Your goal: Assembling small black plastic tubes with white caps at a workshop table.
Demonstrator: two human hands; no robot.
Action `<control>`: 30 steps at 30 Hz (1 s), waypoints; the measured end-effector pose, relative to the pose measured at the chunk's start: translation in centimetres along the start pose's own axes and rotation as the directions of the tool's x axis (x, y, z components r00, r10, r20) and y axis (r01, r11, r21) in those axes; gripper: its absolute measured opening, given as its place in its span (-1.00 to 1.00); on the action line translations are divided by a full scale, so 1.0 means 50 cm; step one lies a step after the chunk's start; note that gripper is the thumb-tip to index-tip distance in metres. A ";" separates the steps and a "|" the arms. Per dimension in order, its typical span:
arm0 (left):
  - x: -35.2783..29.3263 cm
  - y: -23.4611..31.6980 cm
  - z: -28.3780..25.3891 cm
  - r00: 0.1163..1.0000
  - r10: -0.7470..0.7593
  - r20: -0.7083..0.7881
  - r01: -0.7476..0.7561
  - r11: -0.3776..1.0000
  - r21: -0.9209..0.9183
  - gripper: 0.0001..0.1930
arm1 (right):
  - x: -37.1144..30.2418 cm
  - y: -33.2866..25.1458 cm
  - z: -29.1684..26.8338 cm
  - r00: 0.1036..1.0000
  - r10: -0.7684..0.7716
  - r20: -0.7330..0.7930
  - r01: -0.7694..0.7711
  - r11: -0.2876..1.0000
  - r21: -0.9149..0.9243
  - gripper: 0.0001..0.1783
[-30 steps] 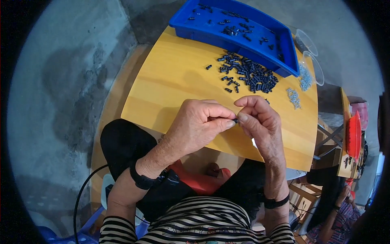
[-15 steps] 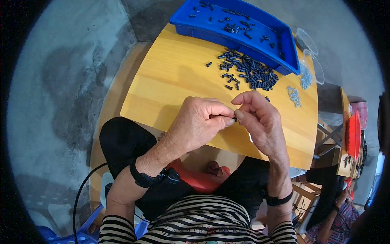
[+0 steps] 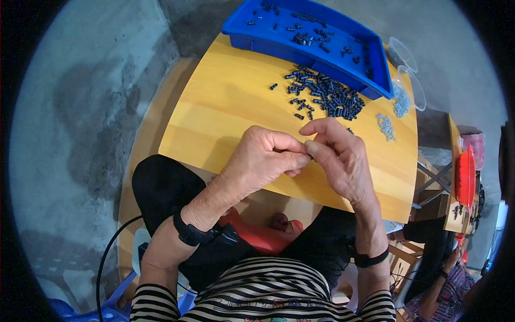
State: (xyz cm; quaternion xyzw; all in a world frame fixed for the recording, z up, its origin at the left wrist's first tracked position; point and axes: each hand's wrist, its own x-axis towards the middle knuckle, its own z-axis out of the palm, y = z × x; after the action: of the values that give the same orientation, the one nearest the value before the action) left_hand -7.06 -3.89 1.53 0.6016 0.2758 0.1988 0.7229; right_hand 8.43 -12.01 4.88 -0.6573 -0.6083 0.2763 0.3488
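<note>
I have a tiny black part [image 3: 311, 157], mostly hidden, pinched in the left hand [image 3: 263, 158] over the yellow wooden surface [image 3: 214, 102]; the right hand [image 3: 341, 161] meets it thumb-first, its grip I can't tell.

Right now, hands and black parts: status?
Left hand pinched; right hand meeting it. Fingers obscure anything pinched. Black parts mostly heaped beside blue tray.

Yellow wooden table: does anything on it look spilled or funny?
One small black piece lies alone, left of the loose heap of similar black pieces beside the blue rectangular tray. It looks stray because most others on the table bunch together. I see nothing clearly broken.
</note>
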 end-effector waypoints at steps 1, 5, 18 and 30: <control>0.001 -0.002 0.000 1.000 0.003 0.000 -0.003 1.000 0.002 -0.89 | 0.001 0.010 0.003 0.998 0.062 -0.003 -0.060 0.973 0.222 -0.84; 0.004 -0.004 0.003 0.998 0.043 -0.038 -0.046 0.996 -0.077 -0.86 | -0.004 0.039 -0.001 0.978 0.191 0.081 -0.200 0.766 0.611 -0.82; 0.007 -0.004 -0.002 0.996 0.079 -0.030 -0.080 0.996 -0.038 -0.85 | -0.009 0.039 0.010 0.969 0.227 0.094 -0.229 0.698 0.679 -0.82; 0.006 -0.007 0.014 0.969 0.216 -0.120 -0.220 0.975 -0.024 -0.88 | 0.001 0.030 0.019 0.965 0.236 0.112 -0.239 0.630 0.738 -0.82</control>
State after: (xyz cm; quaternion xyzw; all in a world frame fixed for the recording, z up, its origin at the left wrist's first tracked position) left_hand -6.40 -4.28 1.24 0.6020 0.2458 0.3168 0.6905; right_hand 8.60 -11.88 3.10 -0.5303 -0.3504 0.5456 0.5462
